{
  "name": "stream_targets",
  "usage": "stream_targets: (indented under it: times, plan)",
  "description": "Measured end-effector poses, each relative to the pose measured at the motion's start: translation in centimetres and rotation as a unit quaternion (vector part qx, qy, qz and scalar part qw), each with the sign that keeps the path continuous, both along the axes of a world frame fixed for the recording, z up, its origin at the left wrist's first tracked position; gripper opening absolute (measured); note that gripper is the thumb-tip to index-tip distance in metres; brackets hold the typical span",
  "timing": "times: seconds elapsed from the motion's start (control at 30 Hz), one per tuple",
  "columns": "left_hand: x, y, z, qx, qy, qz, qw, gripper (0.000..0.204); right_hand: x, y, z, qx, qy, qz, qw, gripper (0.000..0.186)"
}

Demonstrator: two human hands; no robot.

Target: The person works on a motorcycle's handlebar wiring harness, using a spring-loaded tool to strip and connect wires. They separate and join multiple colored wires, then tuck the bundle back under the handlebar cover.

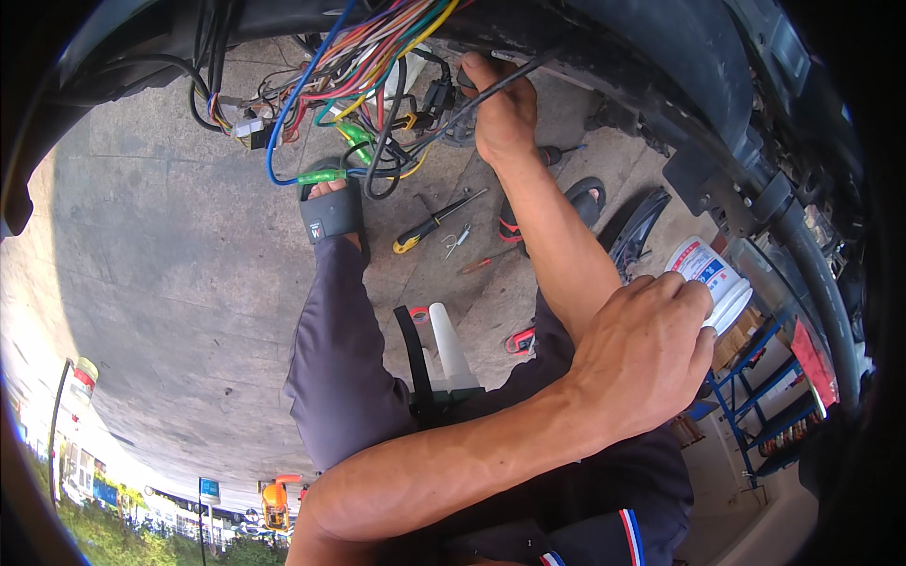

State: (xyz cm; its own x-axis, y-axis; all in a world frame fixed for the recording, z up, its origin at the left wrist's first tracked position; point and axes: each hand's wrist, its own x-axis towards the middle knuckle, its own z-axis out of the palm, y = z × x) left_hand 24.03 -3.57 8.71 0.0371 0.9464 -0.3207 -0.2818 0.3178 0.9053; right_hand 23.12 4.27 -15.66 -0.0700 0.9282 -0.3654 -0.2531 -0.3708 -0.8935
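My left arm crosses over my right forearm. Its hand (640,354) is closed on a tilted white plastic tub (706,264) with a blue and red label; some fingertips are hidden against the tub. My right hand (506,111) reaches up to the black vehicle frame, beside a bundle of coloured wires (396,42). Its thumb points upward and its fingers curl behind a black cable (495,87), so what they grip is hidden. From the bundle hang a blue wire (275,132), green-sleeved connectors (322,176) and a black plug (439,97).
On the paving between my sandalled feet lie a yellow-and-black screwdriver (425,229), small metal pieces (457,240) and a thin red-handled tool (486,261). A red-and-black tool (520,341) lies by my right leg. Black tubing (651,118) arches overhead and right; a blue shelf (755,396) stands beyond.
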Motion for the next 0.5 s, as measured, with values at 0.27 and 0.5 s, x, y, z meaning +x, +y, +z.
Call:
stream_targets:
  times: [0.27, 0.5]
  plan:
    - [-0.09, 0.03, -0.04, 0.001, 0.007, 0.0, 1.0, 0.013, -0.12, -0.06, -0.62, -0.004, -0.009, -0.009, 1.0, 0.017]
    - [-0.21, -0.05, -0.05, 0.004, 0.007, 0.009, 1.0, 0.013, -0.36, -0.37, -0.03, 0.015, -0.018, -0.021, 1.0, 0.02]
